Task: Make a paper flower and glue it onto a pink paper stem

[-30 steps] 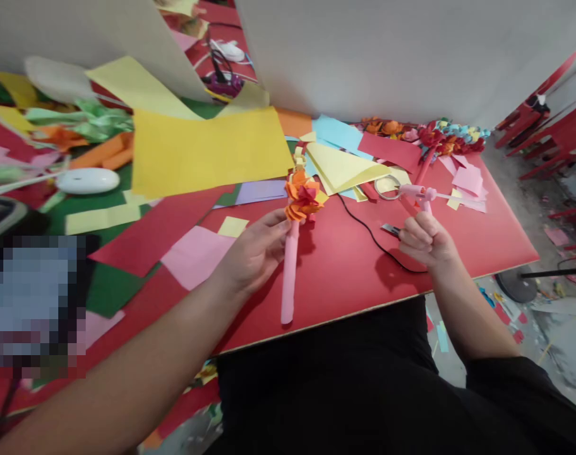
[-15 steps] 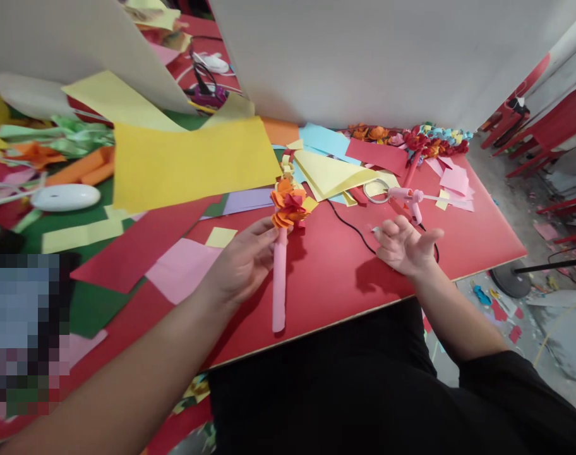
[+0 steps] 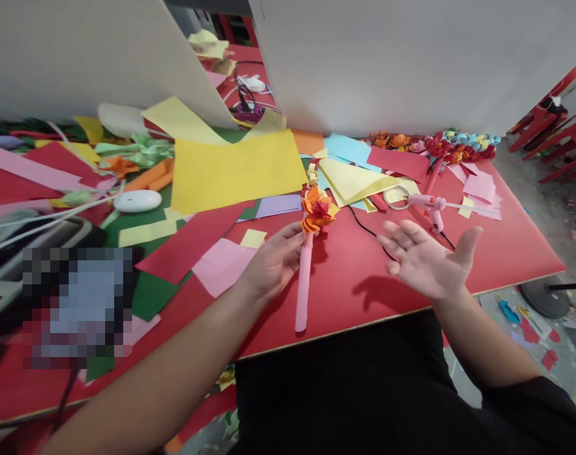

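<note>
Between the fingers of my left hand (image 3: 279, 260) is a paper flower (image 3: 316, 210) with orange and red petals on a rolled pink paper stem (image 3: 304, 284). The grip is at the top of the stem, just under the petals, and a chain of small yellow paper loops (image 3: 312, 172) shows above the bloom. My right hand (image 3: 427, 259) is held palm up over the red table (image 3: 349, 297), fingers spread, with nothing in it. Just beyond it lies a pink glue gun (image 3: 430, 205) with a clear glue stick in its back and a black cord.
Yellow paper (image 3: 235, 174), pink, red and green sheets cover the table's left and middle. Finished paper flowers (image 3: 451, 148) lie at the back right by a white partition (image 3: 392, 63). A white computer mouse (image 3: 137, 201) and a blurred-out device (image 3: 86, 303) are at left.
My right hand has opened wider, its curled fingers now stretched out. The whole view has shifted left, so everything sits further right. My left hand still holds the flower.
</note>
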Demonstrator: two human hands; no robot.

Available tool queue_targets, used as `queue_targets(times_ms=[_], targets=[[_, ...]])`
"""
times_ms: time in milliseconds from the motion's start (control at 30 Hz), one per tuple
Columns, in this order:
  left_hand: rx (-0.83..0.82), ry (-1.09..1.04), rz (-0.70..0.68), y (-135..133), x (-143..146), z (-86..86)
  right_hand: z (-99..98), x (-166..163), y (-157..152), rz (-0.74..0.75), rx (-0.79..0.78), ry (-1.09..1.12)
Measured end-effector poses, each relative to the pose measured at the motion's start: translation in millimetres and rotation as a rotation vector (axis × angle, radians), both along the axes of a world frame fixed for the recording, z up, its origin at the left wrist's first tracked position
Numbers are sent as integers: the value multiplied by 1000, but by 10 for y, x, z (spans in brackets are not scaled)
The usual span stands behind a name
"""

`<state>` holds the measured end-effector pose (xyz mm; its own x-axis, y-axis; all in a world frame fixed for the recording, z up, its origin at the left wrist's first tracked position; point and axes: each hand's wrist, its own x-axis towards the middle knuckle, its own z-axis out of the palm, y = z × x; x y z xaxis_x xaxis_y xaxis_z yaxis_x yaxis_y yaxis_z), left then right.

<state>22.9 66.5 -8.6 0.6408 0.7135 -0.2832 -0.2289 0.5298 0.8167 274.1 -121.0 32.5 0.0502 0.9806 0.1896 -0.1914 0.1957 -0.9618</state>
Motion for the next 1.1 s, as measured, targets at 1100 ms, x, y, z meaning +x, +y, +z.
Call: queue_targets(times_ms=[1100], targets=[[-7, 2, 19, -29, 23, 62, -177, 46, -34, -191, 441, -1021]])
